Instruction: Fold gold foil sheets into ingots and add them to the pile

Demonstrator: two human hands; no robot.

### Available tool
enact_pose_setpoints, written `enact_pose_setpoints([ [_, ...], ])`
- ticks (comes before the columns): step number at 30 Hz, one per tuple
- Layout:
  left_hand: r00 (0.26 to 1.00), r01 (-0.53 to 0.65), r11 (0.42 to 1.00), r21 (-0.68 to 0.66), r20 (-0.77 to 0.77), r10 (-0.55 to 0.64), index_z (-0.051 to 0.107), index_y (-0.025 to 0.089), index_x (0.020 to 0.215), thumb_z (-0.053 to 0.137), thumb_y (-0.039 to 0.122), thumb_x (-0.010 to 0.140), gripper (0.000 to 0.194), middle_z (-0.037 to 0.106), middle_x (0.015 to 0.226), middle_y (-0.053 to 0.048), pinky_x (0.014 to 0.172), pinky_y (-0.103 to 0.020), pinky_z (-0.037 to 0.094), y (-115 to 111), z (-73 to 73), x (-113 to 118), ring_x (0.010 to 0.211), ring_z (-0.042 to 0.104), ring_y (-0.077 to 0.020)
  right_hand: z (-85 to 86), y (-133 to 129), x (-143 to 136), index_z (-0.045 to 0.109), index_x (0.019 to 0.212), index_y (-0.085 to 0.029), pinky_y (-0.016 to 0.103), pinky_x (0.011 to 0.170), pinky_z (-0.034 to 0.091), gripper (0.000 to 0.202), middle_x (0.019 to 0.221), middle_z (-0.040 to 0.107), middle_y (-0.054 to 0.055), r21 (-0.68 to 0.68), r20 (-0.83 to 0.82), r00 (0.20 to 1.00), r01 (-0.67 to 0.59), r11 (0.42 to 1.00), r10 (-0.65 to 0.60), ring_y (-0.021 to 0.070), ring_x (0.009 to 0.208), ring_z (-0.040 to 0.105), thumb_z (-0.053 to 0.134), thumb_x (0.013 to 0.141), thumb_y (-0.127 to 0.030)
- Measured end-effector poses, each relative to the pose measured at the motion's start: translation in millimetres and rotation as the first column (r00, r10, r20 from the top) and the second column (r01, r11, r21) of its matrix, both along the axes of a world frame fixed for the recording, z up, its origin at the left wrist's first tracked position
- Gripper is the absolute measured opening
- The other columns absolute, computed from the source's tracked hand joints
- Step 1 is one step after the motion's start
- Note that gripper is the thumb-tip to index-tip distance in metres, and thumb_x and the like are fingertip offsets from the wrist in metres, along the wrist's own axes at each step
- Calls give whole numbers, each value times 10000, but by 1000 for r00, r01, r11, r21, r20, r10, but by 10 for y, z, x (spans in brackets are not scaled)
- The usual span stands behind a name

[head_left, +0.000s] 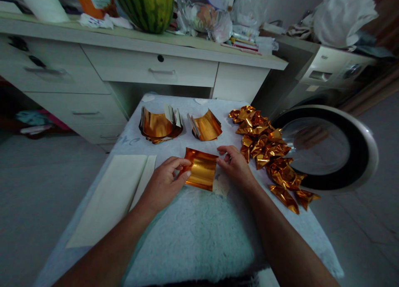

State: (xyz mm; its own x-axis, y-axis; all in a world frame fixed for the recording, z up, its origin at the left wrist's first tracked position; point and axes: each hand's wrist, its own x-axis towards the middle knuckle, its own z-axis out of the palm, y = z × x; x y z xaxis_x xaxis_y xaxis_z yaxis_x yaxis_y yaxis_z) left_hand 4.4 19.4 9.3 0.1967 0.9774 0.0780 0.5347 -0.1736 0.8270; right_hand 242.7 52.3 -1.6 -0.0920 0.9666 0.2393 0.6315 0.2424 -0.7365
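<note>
A gold foil sheet [201, 169], curved and shiny, is low over the cloth-covered table in front of me. My left hand [166, 179] has its thumb and fingers closed at the sheet's left edge. At the upper right edge is my right hand [235, 164], its fingers half curled and apart, with the thumb close to or touching the foil. Beyond the hands stand two stacks of curled gold sheets, a larger left stack [157, 125] and a smaller right stack [208, 126]. Crumpled, folded gold foil pieces [262, 141] lie heaped to the right.
White folded paper or board [107, 199] lies on the table's left side. Behind the table is a white drawer desk [131, 65] bearing a cut watermelon [146, 6] and plastic bags. On the right, a washing machine's open round door [358, 150] reaches close to the table edge.
</note>
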Motion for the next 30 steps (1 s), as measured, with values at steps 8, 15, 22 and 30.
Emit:
enact_pose_setpoints([
  [8,991,-95,995,-13,-93,93,475,206,1292,653,242,712,608,589,1197,-80,745,-333,483,30,-100,-33,795,568,-173,3,-1,-43,623,785,-204,239,515,350,131,622,527,-35,-143,-359,929,44,989,-93,112,529,469,601,809,-331],
  [15,983,-23,996,-91,-184,6,630,210,854,540,255,789,119,651,716,4,592,-281,413,42,-17,-58,644,600,-184,58,-15,-18,583,823,-200,199,446,314,258,555,560,-55,-233,-642,756,-37,972,-125,81,458,451,710,754,-414],
  [22,998,-61,994,-94,20,63,653,218,933,481,318,873,208,706,778,-5,665,-293,488,43,-99,-94,706,672,-192,120,-46,-4,587,850,-209,206,481,386,243,642,649,-23,-201,-739,672,-152,968,-48,106,532,550,728,781,-394],
  [30,999,-38,981,192,18,35,570,248,1212,594,217,793,421,538,1337,-72,1101,-436,389,25,10,-13,1263,509,-242,164,-80,34,686,948,-255,335,912,491,144,1031,714,19,-76,-708,694,-258,963,129,169,971,645,713,826,-326],
])
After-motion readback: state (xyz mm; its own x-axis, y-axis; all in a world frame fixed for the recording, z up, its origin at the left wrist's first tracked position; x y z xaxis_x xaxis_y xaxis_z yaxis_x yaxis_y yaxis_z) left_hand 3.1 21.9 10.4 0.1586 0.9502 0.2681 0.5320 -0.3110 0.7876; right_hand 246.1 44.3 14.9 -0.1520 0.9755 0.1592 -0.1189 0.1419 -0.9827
